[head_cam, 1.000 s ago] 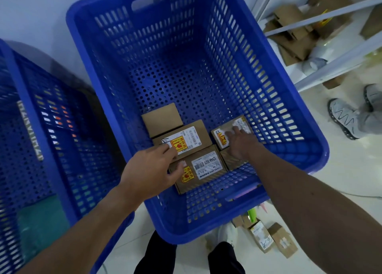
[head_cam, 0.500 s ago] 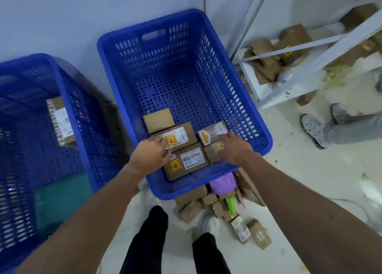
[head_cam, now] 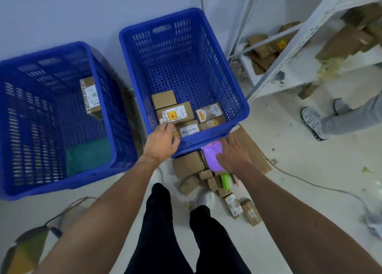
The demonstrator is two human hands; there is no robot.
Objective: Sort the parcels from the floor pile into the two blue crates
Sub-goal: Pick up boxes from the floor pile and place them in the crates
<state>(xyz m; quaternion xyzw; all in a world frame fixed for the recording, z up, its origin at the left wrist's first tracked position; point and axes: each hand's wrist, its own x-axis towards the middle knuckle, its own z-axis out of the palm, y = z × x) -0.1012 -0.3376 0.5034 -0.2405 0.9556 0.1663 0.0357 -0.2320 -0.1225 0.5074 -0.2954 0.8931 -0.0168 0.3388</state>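
Against the wall at the left, the left crate [head_cam: 99, 100] holds a labelled box [head_cam: 91, 97] leaning on its right wall and a teal packet [head_cam: 88, 156] at its near right corner. Next along, the right crate [head_cam: 237, 92] has a cluster of cardboard boxes [head_cam: 174, 113] packed along its near edge; the far part of its floor is bare. Over that near rim hovers the left hand [head_cam: 161, 142], fingers loosely curled, holding nothing.

On the floor just in front of that rim lies the pile [head_cam: 188, 164]: many small boxes, a green packet [head_cam: 225, 180] and a purple packet [head_cam: 211, 156]. The right hand [head_cam: 233, 156] lies spread on the purple packet, not closed round it.

I judge the sort under halfway, with more parcels on the floor than in the crates, and the purple packet the likely next pick.

The person's own legs [head_cam: 157, 222] stand right beside the pile. Further right are a floor cable [head_cam: 310, 182], a white shelf [head_cam: 289, 52] of cardboard scraps and another person's shoe [head_cam: 312, 123], all well apart from the pile.
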